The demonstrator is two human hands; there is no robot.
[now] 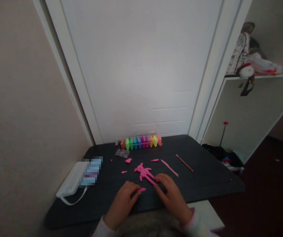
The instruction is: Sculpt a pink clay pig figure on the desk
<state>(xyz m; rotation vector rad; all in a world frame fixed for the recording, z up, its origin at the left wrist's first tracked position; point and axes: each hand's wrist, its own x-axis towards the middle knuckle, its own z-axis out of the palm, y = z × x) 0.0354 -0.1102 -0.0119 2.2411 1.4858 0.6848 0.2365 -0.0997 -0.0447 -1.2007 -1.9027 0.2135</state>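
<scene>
A pink clay figure (143, 171) with a head, arms and two long legs lies flat on the dark table. My left hand (124, 199) pinches a small pink clay piece (142, 190) between thumb and fingers, just below the figure. At the ends of the figure's legs, my right hand (169, 192) has its thumb and fingers closed on them. Loose pink clay bits (128, 160) lie around the figure, among them a small strip (155, 160) and a pointed piece (124, 172). Right of these rest a pink modelling knife (169, 168) and a thin pink stick tool (184, 163).
A clear pack of coloured clay (141, 142) stands at the table's back edge, with a crumpled clear wrapper (122, 153) before it. On the left sit a white case (72, 179) with a strap and a blurred-out blue item (92, 171). A white door (141, 65) rises behind.
</scene>
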